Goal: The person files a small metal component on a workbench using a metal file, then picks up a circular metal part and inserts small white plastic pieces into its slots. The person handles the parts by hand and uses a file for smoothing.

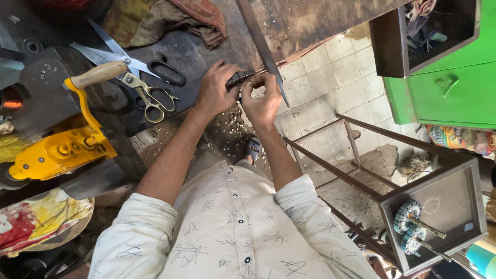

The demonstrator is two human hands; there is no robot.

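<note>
My left hand [217, 92] and my right hand [262, 101] meet at the edge of a dark metal workbench [196, 51]. Together they grip a small dark ridged metal part [238, 78] pressed against the bench edge. A long flat metal bar [263, 49] lies slanted right beside my right hand's fingers. My forearms reach out from rolled-up pale patterned sleeves.
Two pairs of scissors [150, 88] lie left of my hands. A yellow lever tool with a wooden handle [67, 139] stands at the left. A rusty metal frame stool [392, 181] with two motor rotors [411, 227] is at the right, below a green cabinet [449, 88]. Rags lie on the bench.
</note>
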